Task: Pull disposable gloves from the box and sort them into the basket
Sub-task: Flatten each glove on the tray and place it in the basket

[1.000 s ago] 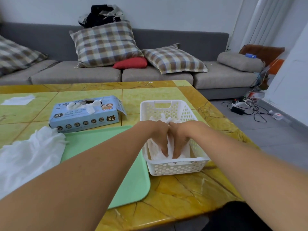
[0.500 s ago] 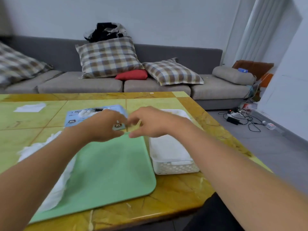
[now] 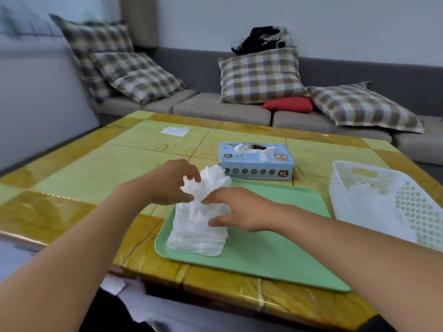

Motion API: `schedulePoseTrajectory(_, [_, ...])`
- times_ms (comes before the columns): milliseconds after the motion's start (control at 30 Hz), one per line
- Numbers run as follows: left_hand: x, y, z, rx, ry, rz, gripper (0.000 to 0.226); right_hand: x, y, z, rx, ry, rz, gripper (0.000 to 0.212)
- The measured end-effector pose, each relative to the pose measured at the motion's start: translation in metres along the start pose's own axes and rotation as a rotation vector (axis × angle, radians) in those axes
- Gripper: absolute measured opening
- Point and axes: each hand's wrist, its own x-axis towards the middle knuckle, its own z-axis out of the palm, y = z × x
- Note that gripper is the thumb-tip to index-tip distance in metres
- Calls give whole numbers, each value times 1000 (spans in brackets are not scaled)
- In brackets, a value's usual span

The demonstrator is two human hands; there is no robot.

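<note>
From the head camera we see both hands meeting over a pile of white gloves that stands on the left end of a green tray. The left hand pinches the crumpled top of the pile between thumb and fingertips. The right hand grips the pile's right side, with its thumb and fingers curled against the plastic. The lower part of the pile spreads out and rests on the tray near its front left corner.

Behind the tray lies the blue glove box, flat on the table, with a tuft of white glove sticking out of its top opening. To the right of the tray stands the white basket, its walls pierced with holes; more white gloves lie inside it. The basket is well apart from both hands.

A white scrap of paper lies on the far left part of the table. Beyond the table runs a grey sofa with checked cushions and one red cushion.
</note>
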Motion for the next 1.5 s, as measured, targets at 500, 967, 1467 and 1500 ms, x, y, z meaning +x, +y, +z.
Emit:
schedulePoseTrajectory(500, [3, 15, 2, -416, -104, -38, 60, -30, 33, -33, 646, 20, 159, 29])
schedulePoseTrajectory(967, [23, 96, 14, -1192, -34, -54, 37, -63, 41, -66, 1341, 159, 303, 33])
schedulePoseTrajectory(1467, [36, 92, 19, -1154, 531, -273, 20, -59, 19, -61, 1158, 340, 163, 28])
schedulePoseTrajectory(1500, [39, 84, 18, -1108, 572, -307, 21, -61, 16, -63, 1172, 322, 141, 29])
